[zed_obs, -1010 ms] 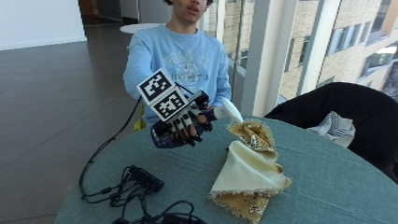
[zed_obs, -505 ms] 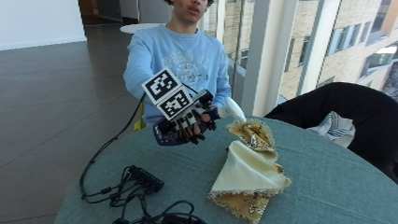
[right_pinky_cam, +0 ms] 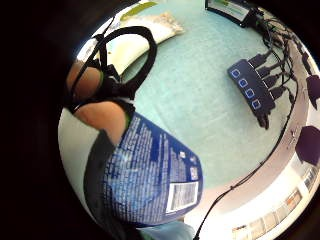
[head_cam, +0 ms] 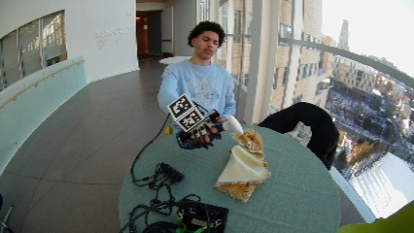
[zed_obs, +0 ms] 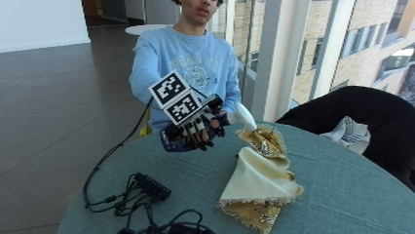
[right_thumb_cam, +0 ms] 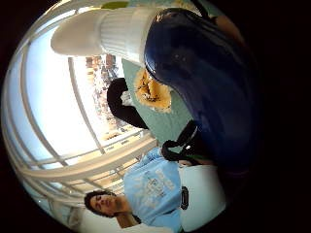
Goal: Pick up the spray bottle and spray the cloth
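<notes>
Little has moved since earlier: my right hand (zed_obs: 195,129) stays curled round the spray bottle (zed_obs: 223,122), lifted off the bench (zed_obs: 337,195), nozzle toward the cloth (zed_obs: 259,180). Pickup done; spraying remains.

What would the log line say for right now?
right hand: holds spray bottle above table | nozzle: toward cloth | cloth: crumpled on table

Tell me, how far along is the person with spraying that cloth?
The pick-up looks done: the gloved right hand holds the blue spray bottle off the table, its white nozzle tipped toward the cream and gold cloth. Aiming seems to be in hand. No spray mist or wet patch shows, so the spraying itself looks left to do.
</notes>
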